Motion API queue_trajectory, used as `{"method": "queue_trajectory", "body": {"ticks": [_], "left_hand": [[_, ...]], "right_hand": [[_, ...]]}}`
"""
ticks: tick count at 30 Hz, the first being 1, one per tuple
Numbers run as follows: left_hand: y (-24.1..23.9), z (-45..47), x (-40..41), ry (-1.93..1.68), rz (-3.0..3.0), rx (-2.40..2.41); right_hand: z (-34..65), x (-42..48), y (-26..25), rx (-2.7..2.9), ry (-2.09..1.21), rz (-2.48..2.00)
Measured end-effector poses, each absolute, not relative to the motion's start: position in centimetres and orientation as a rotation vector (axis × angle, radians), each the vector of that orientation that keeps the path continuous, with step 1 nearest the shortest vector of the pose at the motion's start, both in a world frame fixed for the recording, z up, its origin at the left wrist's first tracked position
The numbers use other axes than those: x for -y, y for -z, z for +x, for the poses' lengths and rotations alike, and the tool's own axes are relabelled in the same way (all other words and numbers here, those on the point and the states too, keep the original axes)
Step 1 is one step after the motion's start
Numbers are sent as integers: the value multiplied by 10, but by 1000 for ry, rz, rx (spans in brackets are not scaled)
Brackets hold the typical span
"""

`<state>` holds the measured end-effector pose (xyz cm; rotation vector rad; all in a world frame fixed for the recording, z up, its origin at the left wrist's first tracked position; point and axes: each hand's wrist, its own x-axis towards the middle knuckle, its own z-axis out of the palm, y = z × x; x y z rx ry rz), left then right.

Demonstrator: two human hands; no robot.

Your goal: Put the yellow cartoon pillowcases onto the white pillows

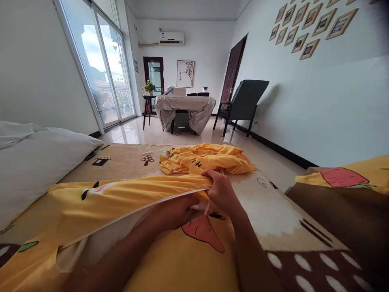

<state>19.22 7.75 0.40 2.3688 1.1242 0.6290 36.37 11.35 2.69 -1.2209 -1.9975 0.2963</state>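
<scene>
A yellow printed fabric cover (115,202) with a carrot pattern lies spread across the bed, its long opening gaping toward me and whitish cloth showing inside. My left hand (182,209) reaches in through that opening, fingers closed around a bit of white cloth (200,206) near the right end; part of the grip is hidden. At the same end, my right hand (220,188) pinches the edge of the yellow cover from outside. Just beyond my hands sits a crumpled heap of yellow fabric (209,158).
A white pillow (42,162) lies at the left of the bed, over a beige patterned blanket (127,162). At right, more yellow carrot-print fabric (346,176) rests on a brown surface. Farther off stand a covered table (185,103) and a dark chair (247,99).
</scene>
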Motion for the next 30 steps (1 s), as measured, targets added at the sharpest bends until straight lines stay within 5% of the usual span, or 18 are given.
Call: {"method": "queue_trajectory", "body": {"ticks": [7,20,30], "left_hand": [[5,194,-82,-645,2308,-1195],[2,193,-84,-682,2436,-1075],[6,193,-82,-766,2283,-1062]], "right_hand": [[357,-112,-26,2024,-186,-1426],[351,-117,-19,1932,-250,-873],[360,-110,-30,2181,-291,-1310]]}}
